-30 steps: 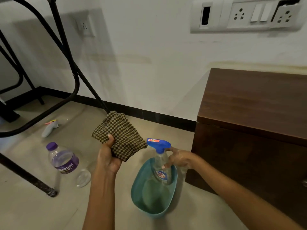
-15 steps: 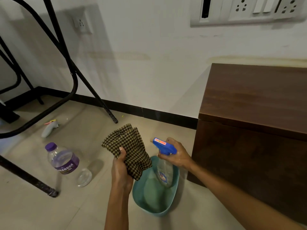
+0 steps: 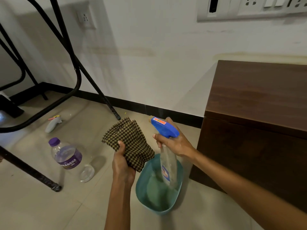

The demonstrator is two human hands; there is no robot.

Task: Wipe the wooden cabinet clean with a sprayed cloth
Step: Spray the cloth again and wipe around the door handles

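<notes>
My left hand [image 3: 122, 165] grips a folded brown-and-yellow checked cloth [image 3: 131, 143], held upright above the floor. My right hand [image 3: 174, 142] is closed around the neck of a clear spray bottle [image 3: 167, 165] with a blue trigger head, lifted and tilted over a teal basin [image 3: 142, 196]. The nozzle points left toward the cloth, a short gap away. The dark wooden cabinet [image 3: 259, 100] stands against the wall at the right, its top bare.
A plastic water bottle with a purple cap [image 3: 68, 156] lies on the tiled floor at the left, a small white object [image 3: 53, 123] beyond it. Black metal chair legs [image 3: 69, 52] cross the left side. Wall sockets [image 3: 252, 5] sit above the cabinet.
My right hand has lifted the spray bottle out of the basin and tilted it toward the cloth. My left hand has brought the cloth lower and to the right, closer to the nozzle.
</notes>
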